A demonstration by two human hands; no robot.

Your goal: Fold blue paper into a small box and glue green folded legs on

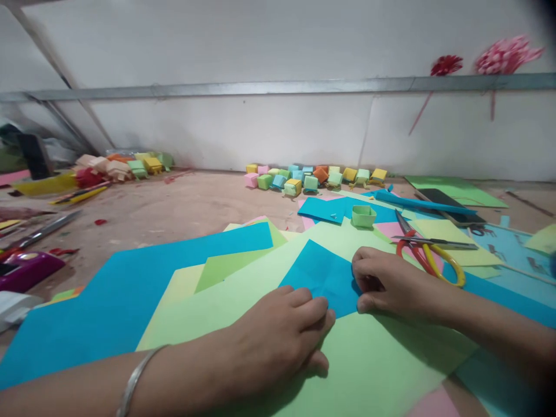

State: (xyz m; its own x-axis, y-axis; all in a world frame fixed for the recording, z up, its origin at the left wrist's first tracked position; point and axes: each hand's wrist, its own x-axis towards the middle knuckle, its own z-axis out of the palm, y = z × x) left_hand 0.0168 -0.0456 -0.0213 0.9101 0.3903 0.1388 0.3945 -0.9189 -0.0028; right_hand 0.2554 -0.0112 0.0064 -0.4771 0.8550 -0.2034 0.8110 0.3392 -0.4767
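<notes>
A square of blue paper [319, 272] with faint creases lies turned cornerwise on a large light green sheet [208, 315]. Along its lower left edge, my left hand [282, 336] presses it with curled fingers, the thumb tucked underneath near the green sheet. At the right corner, my right hand [386, 281] has thumb and bent fingers closed about the paper's edge; the exact contact is partly hidden. Just beyond the square stands a small green folded paper box [364, 216]. Red-handled scissors [419, 249] and yellow-handled scissors [445, 263] lie beside my right wrist.
Layered blue sheets [104, 301] spread to the left. Several small folded paper cubes [310, 182] line the wall, with another pile [130, 165] further left. A dark phone [449, 205] lies at right. A purple tool [30, 271] sits at the left edge. Pipe-cleaner flowers [506, 56] hang above.
</notes>
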